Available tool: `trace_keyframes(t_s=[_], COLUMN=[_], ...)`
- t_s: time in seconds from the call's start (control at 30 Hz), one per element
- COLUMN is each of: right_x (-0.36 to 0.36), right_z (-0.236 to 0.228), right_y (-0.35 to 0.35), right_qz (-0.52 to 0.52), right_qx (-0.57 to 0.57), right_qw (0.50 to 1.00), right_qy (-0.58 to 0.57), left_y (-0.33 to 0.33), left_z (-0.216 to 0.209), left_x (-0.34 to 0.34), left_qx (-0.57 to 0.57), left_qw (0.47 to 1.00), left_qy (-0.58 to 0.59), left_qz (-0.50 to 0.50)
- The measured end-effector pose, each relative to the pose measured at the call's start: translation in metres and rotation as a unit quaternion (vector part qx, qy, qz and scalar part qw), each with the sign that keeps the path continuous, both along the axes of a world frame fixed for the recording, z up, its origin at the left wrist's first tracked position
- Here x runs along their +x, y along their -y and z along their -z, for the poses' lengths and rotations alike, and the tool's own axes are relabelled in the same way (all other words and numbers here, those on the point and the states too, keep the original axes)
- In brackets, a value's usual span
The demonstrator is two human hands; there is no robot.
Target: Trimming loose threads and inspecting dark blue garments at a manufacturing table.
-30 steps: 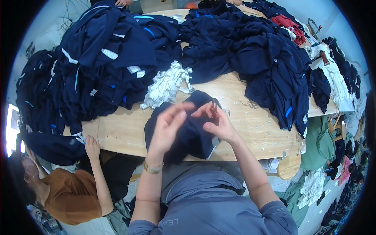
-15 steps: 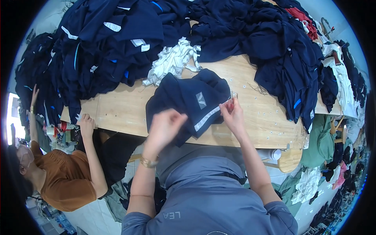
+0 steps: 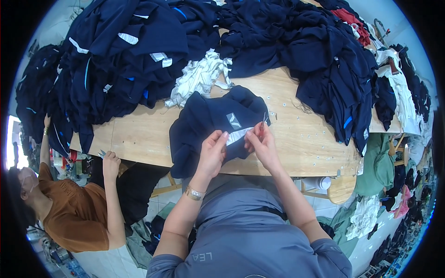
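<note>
A navy garment lies bunched on the table in front of me, with a grey patch on its upper face. My left hand is closed in a pinch on the left end of a white strip along the garment. At the strip's other end, the thumb and finger of my right hand also pinch it. Small scissors are tucked in that hand, their thin metal blades pointing up and away; the handles are mostly hidden by my fingers.
A heap of white fabric scraps lies beyond the garment. Large piles of navy garments cover the table's far side. At left, a co-worker in a brown top reaches into the pile. A wooden stool stands under the table edge.
My left hand has come down and right onto the white strip. My right hand has moved left and lower along it. The co-worker's far hand has dropped lower.
</note>
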State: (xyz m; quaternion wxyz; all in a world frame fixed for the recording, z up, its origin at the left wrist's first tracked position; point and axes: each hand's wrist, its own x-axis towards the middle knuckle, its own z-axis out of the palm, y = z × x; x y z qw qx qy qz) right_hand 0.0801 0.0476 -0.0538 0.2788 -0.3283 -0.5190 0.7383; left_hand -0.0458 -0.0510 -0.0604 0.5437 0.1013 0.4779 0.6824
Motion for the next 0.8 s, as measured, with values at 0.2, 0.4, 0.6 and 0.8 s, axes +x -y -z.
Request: trace_keyframes(t_s=[0.2,0.4,0.6,0.8], right_x=[-0.001,0.003,0.016,0.019], right_z=[-0.007,0.005,-0.005,-0.017], right_y=[0.011,0.006,-0.009,-0.005], right_qz=[0.002,0.042,0.1,0.082], right_qx=[0.124,0.128,-0.199,-0.235], right_qw=[0.992,0.988,0.971,0.956], right_qy=[0.032,0.075,-0.089,-0.154], left_y=[-0.002,0.0,0.022,0.004], left_z=[-0.006,-0.039,-0.024,-0.018], left_x=[0.002,0.03,0.021,0.039], left_qx=[0.021,0.031,-0.048,-0.06], left_qw=[0.999,0.994,0.972,0.987], left_qy=[0.046,-0.07,-0.141,0.089], left_qz=[0.003,-0.079,0.182,0.116])
